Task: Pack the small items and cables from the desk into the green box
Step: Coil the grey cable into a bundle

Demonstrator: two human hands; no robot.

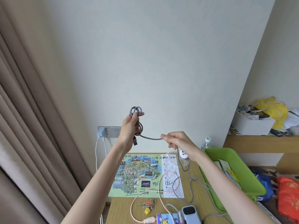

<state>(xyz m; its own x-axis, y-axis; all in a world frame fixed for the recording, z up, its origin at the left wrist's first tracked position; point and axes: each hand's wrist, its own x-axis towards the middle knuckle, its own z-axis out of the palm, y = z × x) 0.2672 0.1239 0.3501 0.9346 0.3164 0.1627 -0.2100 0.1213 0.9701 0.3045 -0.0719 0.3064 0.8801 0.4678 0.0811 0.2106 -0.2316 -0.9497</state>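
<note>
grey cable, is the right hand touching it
Touching. The head view shows the right hand pinching the grey cable, while the left hand grips its coiled end.

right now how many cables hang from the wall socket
2, both white. Left cable drops below the blue charger on the socket; right cable hangs beside it. More could be hidden behind the left arm.

Grey braided cable (150, 138), green box (242, 168), pink cable (137, 199), beige striped curtain (32, 110), yellow bag (275, 110).
</note>
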